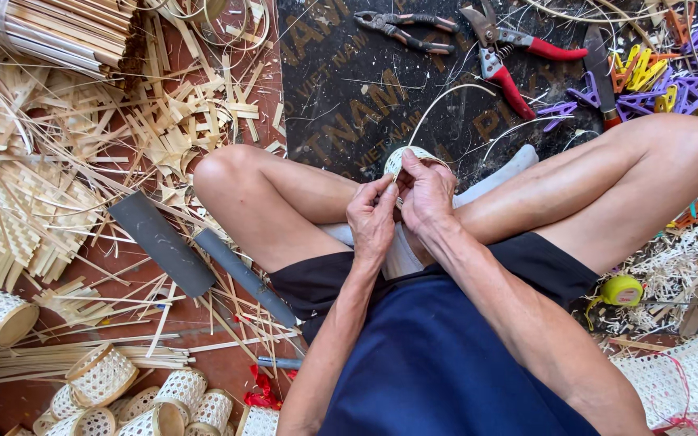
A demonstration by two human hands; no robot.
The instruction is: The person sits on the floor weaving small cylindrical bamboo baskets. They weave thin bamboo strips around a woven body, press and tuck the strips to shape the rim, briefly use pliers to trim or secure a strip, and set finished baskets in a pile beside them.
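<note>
I sit cross-legged on the floor and hold a small woven bamboo ring over my lap with both hands. My left hand pinches its near edge with the fingertips. My right hand grips the ring from the right side, fingers closed on the weave. A thin pale strip curves up from the ring over the dark mat. Much of the ring is hidden behind my fingers.
Pliers and red-handled shears lie on the mat ahead, with coloured plastic clips to the right. A broad knife rests by my left knee among bamboo strips. Finished small baskets sit lower left, a tape measure on the right.
</note>
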